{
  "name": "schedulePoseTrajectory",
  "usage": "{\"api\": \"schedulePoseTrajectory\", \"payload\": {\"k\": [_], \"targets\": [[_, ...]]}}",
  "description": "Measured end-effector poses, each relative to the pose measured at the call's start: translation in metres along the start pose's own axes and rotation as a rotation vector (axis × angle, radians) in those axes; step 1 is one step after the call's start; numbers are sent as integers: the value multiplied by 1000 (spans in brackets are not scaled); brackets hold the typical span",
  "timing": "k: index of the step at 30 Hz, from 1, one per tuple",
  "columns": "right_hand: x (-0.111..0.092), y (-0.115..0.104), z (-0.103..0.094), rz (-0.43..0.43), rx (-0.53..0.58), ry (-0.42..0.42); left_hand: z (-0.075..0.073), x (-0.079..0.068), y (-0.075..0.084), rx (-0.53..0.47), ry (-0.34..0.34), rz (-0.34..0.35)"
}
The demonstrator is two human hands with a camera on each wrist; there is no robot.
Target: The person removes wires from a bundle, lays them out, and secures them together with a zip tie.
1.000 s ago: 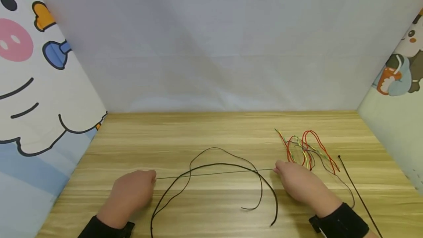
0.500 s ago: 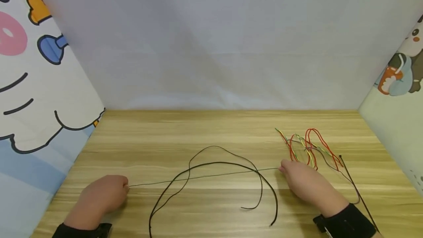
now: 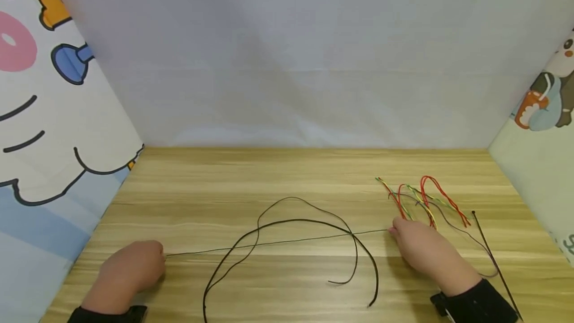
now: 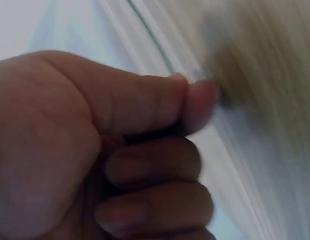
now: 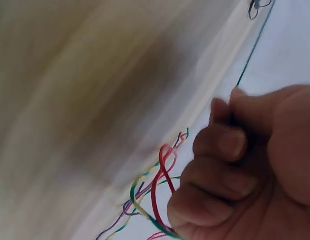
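Note:
Between both hands a thin green string (image 3: 296, 240) runs nearly straight, crossing over the arcs of cord in the head view. My left hand (image 3: 130, 270) pinches one end at the front left; the left wrist view shows the string (image 4: 151, 35) leaving the thumb and index finger. On the right, my right hand (image 3: 426, 250) pinches the string near its other end, and the right wrist view shows the string (image 5: 255, 45) rising from the thumb tip. Below it lie a thick black cord (image 3: 296, 220) bent into an arch and a thinner dark string (image 3: 291, 198) in loose curves.
Just beyond the right hand lies a loose tangle of red, yellow-green and purple strings (image 3: 441, 195). A straight black cord (image 3: 494, 258) with a knobbed end lies at the far right. A pale curtain (image 3: 287, 64) hangs behind the wooden table (image 3: 224, 173).
The left hand has moved left and slightly toward the front, lengthening the string between the hands. My right hand has shifted a little right, and the tangled strings have shifted with it.

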State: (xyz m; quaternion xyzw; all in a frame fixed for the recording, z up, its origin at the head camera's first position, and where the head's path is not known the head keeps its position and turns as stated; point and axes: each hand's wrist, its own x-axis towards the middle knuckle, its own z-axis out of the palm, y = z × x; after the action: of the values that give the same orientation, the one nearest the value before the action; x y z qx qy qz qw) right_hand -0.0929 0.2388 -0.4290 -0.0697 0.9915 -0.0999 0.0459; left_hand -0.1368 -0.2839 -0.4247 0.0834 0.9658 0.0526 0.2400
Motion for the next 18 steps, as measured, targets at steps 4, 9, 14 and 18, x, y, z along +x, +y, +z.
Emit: {"api": "schedulePoseTrajectory", "payload": {"k": [4, 9, 14, 18], "targets": [[0, 0, 2, 42, 18, -6, -1, 2, 6, 30, 67, 18], [0, 0, 3, 54, 22, -2, 0, 5, 16, 26, 138, 4], [0, 0, 3, 59, -22, 2, -2, 6, 16, 29, 191, -20], [0, 2, 2, 55, -28, 5, -4, 6, 11, 29, 188, -33]]}}
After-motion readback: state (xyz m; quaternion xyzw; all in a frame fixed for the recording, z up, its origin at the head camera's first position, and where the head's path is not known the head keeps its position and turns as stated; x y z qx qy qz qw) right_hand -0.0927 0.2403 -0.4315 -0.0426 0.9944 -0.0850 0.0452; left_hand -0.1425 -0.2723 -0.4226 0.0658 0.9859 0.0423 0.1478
